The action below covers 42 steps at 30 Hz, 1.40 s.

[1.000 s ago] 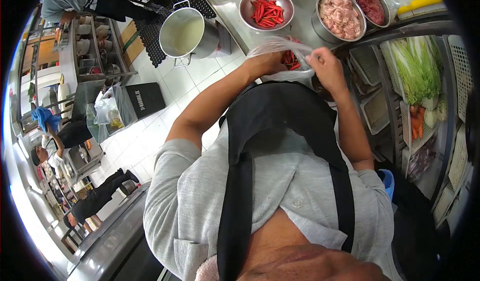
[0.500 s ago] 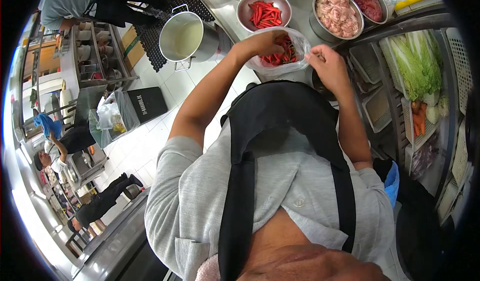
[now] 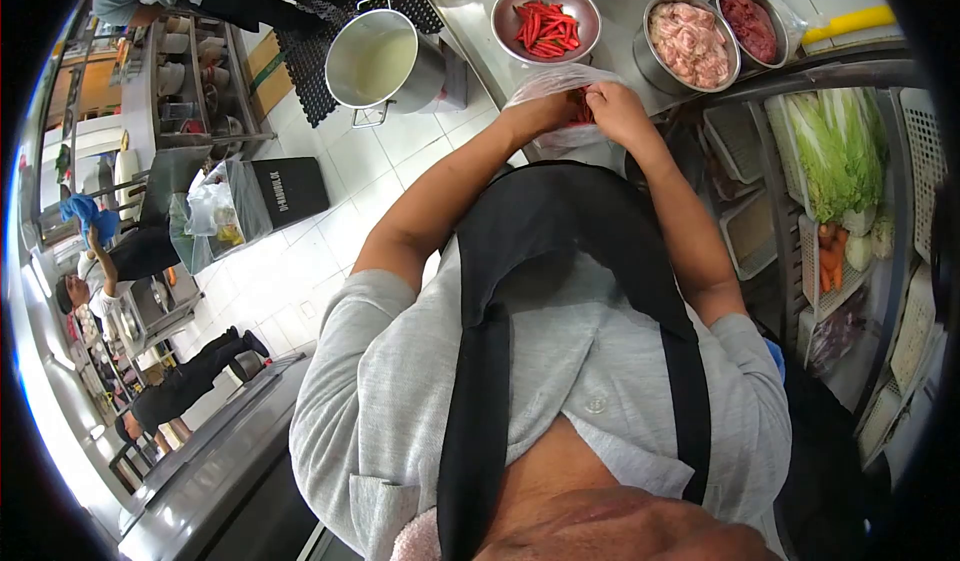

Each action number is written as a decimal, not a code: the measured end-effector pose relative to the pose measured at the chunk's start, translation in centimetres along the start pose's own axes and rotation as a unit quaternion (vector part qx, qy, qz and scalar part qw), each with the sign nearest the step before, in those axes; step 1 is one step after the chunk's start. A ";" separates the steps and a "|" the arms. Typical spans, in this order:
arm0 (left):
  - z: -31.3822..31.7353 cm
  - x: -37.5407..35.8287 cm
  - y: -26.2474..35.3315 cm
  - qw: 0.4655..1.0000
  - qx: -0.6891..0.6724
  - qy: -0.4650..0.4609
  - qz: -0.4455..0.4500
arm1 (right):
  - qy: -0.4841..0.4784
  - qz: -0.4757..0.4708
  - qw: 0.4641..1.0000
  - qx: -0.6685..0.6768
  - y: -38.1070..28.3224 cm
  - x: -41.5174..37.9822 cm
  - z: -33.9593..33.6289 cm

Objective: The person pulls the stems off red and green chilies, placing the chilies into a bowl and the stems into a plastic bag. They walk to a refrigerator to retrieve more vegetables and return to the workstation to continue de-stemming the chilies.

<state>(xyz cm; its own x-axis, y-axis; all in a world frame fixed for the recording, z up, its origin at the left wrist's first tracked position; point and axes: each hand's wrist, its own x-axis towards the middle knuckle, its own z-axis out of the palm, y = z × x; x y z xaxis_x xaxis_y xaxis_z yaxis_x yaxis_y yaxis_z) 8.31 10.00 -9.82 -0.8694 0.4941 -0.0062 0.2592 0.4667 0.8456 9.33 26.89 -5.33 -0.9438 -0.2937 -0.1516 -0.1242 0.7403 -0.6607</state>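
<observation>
A clear plastic bag [image 3: 540,82] of red chilies [image 3: 582,107] is in front of my apron, at the counter's edge. My left hand [image 3: 547,116] reaches into its mouth, fingers curled and partly hidden. Close beside it, my right hand [image 3: 617,111] has its fingers bent together over the chilies at the bag's right side. Whatever either hand pinches is too small or covered to make out. Just beyond the bag stands a metal bowl [image 3: 497,27] with loose red chilies [image 3: 547,29] in it.
Pots of pale raw meat [image 3: 690,46] and darker red meat [image 3: 748,23] stand on the counter, right of the bowl. A large pot [image 3: 425,79] is at the left. Crates with cabbage [image 3: 832,151] and carrots [image 3: 831,256] line the right. Other people work at the far left.
My right hand has moved left and down from the bag's rim to the chilies, close to my left hand. The bag's mouth has narrowed. The whole view has shifted slightly.
</observation>
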 end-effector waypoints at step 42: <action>-6.3 -4.8 11.6 0.960 -0.277 0.046 -0.007 | 0.017 0.085 0.789 0.609 -4.0 -5.9 -4.6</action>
<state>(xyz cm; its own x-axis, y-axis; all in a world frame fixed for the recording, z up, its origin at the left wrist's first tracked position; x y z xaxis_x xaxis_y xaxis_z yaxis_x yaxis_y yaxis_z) 12.86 8.48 3.40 -0.9111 0.4121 0.0055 0.0057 -0.0008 1.0000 13.98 28.37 1.58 -0.9252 -0.2208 -0.3087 0.3721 -0.3680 -0.8521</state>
